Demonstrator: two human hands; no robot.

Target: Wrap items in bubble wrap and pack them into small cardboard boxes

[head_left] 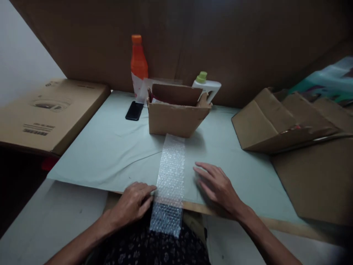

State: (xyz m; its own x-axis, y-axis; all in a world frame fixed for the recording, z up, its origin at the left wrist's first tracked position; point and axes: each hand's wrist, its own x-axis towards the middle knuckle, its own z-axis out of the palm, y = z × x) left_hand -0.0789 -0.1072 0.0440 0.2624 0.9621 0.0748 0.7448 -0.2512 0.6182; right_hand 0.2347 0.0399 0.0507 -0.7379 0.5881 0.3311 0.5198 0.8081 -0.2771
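A strip of bubble wrap (171, 169) lies lengthwise on the pale green cloth, its near end hanging over the table edge above my lap. Beside its left edge rests my left hand (136, 198), fingers loosely curled and the index fingertip at the strip's edge; whether anything is in it I cannot tell. My right hand (216, 186) is to the right of the strip, apart from it, fingers spread with nothing in them. At the strip's far end stands an open cardboard box (172, 119), its contents mostly hidden by the front wall.
Behind the box stand an orange bottle (138, 60) and a white jug with a green cap (205, 84). A black phone (134, 111) lies to its left. A large flat carton (52, 114) is at the left; open cardboard boxes (259, 121) are at the right.
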